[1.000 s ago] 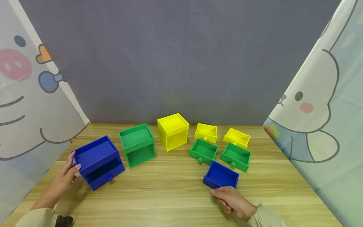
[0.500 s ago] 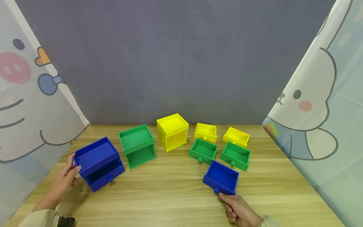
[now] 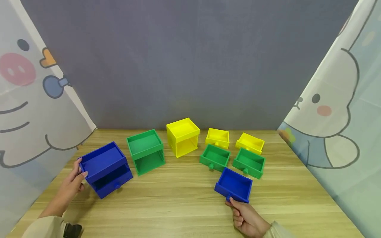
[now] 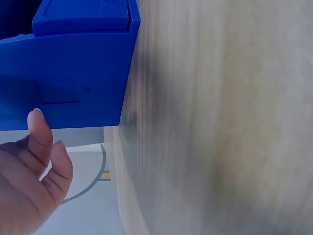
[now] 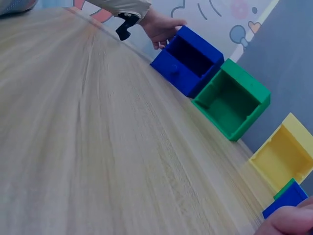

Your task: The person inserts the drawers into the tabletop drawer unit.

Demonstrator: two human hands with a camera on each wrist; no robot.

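At the left of the table, a blue drawer cabinet (image 3: pixel 102 165) has one drawer in its lower slot and a hollow upper slot. My left hand (image 3: pixel 69 185) grips its left side, thumb near the top rim; in the left wrist view this hand (image 4: pixel 29 181) is at the cabinet's side wall (image 4: pixel 63 78). On the right, a loose blue drawer (image 3: pixel 234 183) lies on the wood, its knob toward me. My right hand (image 3: pixel 249 216) pinches that knob between thumb and finger. In the right wrist view only part of the right hand (image 5: pixel 291 220) shows beside the drawer (image 5: pixel 288 199).
A green cabinet (image 3: pixel 145 150) and a yellow cabinet (image 3: pixel 183 135), both without drawers, stand at the back. Behind the blue drawer lie two green drawers (image 3: pixel 215 157) and two yellow drawers (image 3: pixel 218 137). A grey panel (image 3: pixel 190 66) rises along the table's (image 3: pixel 166 205) back edge.
My right hand has drawn back from the blue drawer's front, then come up to its knob and taken hold of it. The left hand and blue cabinet stay in place.
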